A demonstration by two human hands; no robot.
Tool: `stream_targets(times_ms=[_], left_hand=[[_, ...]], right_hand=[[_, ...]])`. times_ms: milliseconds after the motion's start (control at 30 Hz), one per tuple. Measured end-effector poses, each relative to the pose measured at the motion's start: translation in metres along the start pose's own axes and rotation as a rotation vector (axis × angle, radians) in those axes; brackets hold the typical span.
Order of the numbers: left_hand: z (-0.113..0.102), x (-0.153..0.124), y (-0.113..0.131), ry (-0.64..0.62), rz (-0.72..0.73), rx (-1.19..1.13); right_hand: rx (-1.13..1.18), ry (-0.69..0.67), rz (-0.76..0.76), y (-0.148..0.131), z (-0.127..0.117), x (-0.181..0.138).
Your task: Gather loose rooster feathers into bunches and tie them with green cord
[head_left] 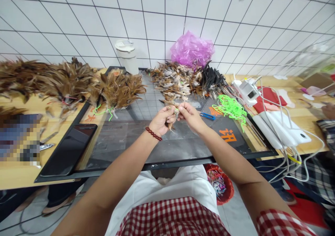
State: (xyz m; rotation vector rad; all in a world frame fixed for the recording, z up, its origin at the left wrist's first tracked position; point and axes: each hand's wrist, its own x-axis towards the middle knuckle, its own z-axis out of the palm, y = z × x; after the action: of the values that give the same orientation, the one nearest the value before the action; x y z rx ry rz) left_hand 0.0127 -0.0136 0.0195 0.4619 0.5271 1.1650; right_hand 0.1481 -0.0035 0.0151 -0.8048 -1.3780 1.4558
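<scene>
My left hand [162,119], with a red bead bracelet at the wrist, and my right hand [190,115] meet above the grey cutting mat [167,145]. Together they pinch a small bunch of brown feathers [171,125], whose tips hang below my left fingers. A bit of green string [176,111] shows between the fingertips of both hands. Beyond my hands lies a pile of mixed brown and white feathers [174,81]. Blue-handled scissors [208,116] lie just right of my right hand.
Brown feather bundles [116,89] and longer ones [39,79] lie left. Black feathers [213,79], a pink plastic bag [192,49], green strings [230,108], a white cup [127,56], a black phone [70,149], white devices with cables [282,129] and a red bin [220,183] surround the mat.
</scene>
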Motion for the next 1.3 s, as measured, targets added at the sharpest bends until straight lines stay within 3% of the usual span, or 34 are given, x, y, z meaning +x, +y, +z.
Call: stream_targets(times_ms=[333, 467, 600, 733, 867, 1033, 1300], left_hand=[[0.003, 0.003, 0.002, 0.162, 0.008, -0.183], [0.003, 0.003, 0.007, 0.186, 0.021, -0.23], [0.002, 0.004, 0.008, 0.204, 0.082, -0.215], [-0.005, 0.01, 0.01, 0.239, 0.136, -0.148], [-0.015, 0.016, 0.021, 0.348, 0.224, -0.163], [-0.009, 0.009, 0.018, 0.174, 0.215, -0.104], [-0.004, 0.005, -0.006, 0.111, 0.202, 0.246]], right_hand=[[-0.261, 0.004, 0.114, 0.018, -0.004, 0.005], [-0.389, 0.002, 0.083, 0.022, -0.008, 0.009], [-0.114, -0.012, 0.094, 0.01, -0.007, 0.006], [0.195, -0.132, 0.147, -0.002, -0.004, -0.001], [0.065, -0.308, 0.202, -0.004, -0.007, -0.006], [-0.227, 0.006, -0.04, 0.001, -0.008, -0.001], [-0.301, 0.102, -0.186, 0.006, -0.005, 0.0]])
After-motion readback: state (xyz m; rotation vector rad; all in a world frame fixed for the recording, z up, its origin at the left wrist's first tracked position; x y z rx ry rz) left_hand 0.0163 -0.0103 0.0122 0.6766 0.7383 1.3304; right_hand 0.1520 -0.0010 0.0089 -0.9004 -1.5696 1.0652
